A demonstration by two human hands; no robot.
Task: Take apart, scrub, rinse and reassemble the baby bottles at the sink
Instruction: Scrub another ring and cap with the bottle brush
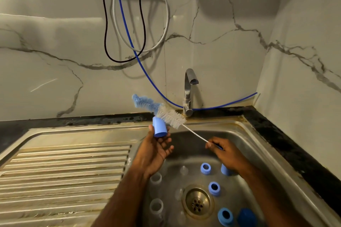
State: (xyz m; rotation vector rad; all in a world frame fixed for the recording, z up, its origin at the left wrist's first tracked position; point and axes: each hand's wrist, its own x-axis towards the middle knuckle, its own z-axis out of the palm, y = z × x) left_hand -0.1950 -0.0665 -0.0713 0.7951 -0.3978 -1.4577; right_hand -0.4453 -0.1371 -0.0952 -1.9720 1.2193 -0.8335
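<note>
My left hand [156, 148] holds a light blue bottle cap [159, 127] up over the sink's left edge. My right hand [224, 155] pinches the thin white wire handle of a bottle brush [166, 111]; its blue and white bristles stick out above and behind the cap. In the steel sink [258, 153] lie blue collar rings [205, 168] [214, 188] [225, 216], another light blue cap [225, 170] half hidden by my right wrist, a dark blue piece [246, 217], clear bottles [156, 180] [156, 207] and clear teats [183, 170].
The tap [190, 90] stands at the back of the sink, with no water running. A ribbed steel drainboard [60, 175] lies to the left. The drain strainer [197, 202] sits mid-basin. Black, grey and blue cables [127, 29] hang on the marble wall.
</note>
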